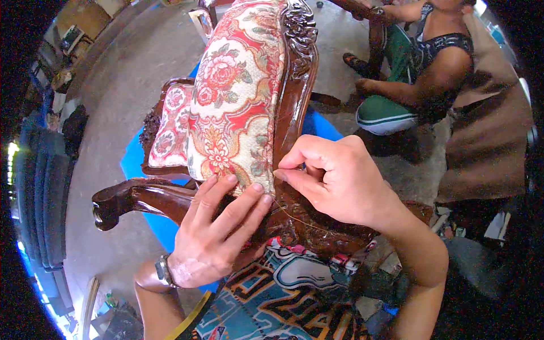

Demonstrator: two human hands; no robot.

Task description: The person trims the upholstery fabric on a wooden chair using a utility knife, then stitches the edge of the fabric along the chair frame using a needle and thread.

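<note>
A carved, glossy dark-wood chair frame carries a long floral upholstered pad in cream, red and green, plus a smaller matching pad at left. My left hand rests with fingers apart and flat on the long pad's lower end. At that pad's lower right edge, my right hand pinches thumb and index together on something too small to make out. A thin pale cord trails over the wood below the pinch.
A person sits at upper right by another dark-wood piece. Blue sheeting lies under the chair on the concrete floor. Dark stacked padded panels line the left; brown material and scraps lie at right.
</note>
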